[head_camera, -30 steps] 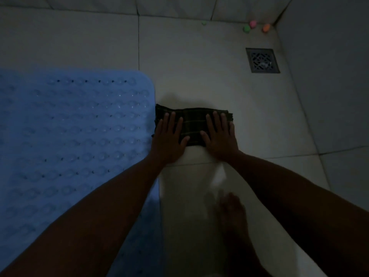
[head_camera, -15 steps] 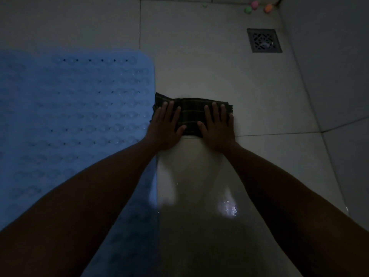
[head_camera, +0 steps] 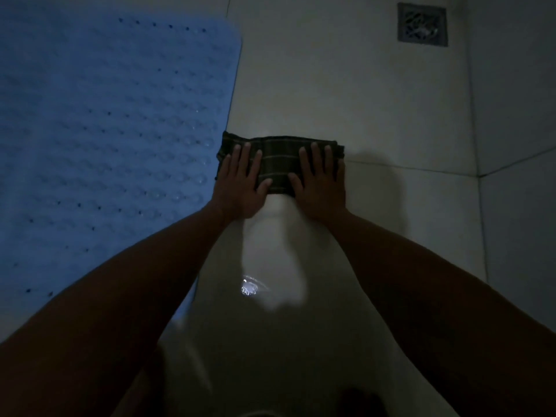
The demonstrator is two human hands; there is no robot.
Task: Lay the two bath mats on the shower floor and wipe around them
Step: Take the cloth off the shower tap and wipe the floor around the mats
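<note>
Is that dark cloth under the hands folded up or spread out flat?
Folded. The checked cloth is a compact, thick band with layered edges; the left hand and right hand press flat on it.

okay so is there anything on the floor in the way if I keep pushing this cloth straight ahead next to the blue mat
Nothing visible blocks it. Both hands, left and right, press flat on the plaid cloth, and the tile floor ahead is bare. The blue mat borders the cloth's left edge; the drain sits farther off to the right.

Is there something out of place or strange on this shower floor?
Only one blue bath mat is in view, though the task names two. Otherwise nothing stands out: both hands press a folded dark cloth flat on the tiles beside the mat.
</note>
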